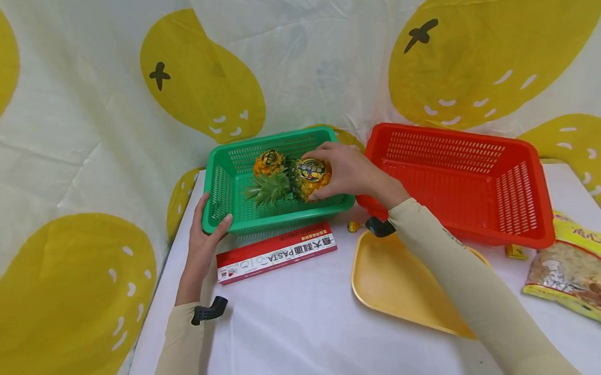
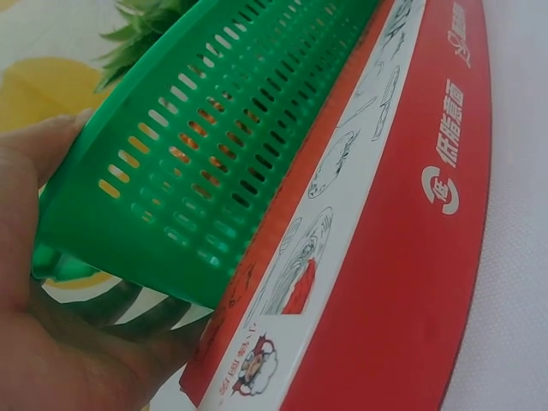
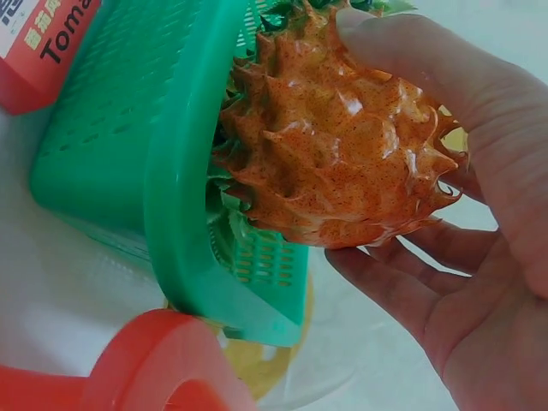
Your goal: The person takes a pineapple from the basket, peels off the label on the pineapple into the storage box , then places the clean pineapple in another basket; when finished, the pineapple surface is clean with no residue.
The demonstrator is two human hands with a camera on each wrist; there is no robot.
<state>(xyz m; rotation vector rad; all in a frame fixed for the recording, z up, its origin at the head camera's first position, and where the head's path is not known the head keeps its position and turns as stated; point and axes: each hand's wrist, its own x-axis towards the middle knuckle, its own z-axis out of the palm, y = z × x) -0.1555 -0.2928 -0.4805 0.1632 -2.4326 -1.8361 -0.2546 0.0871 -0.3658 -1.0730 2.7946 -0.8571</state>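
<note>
My right hand [image 1: 347, 171] grips a small pineapple [image 1: 312, 178] with a round label, over the right part of the green basket [image 1: 281, 215]. In the right wrist view, thumb and fingers curl round the spiky orange fruit [image 3: 342, 145] beside the basket rim. A second pineapple [image 1: 267, 162] lies inside the basket, and a spiky green crown [image 1: 269, 190] spreads in front of it. My left hand [image 1: 204, 239] holds the basket's near left corner, thumb over the rim; in the left wrist view its fingers reach under the corner [image 2: 128, 282].
A red and white pasta box [image 1: 277, 253] lies just in front of the green basket. To the right stands a red basket [image 1: 447, 203], with a yellow tray [image 1: 405, 283] before it. A pasta bag [image 1: 581, 270] lies far right. A small yellow item [image 1: 353, 226] sits between baskets.
</note>
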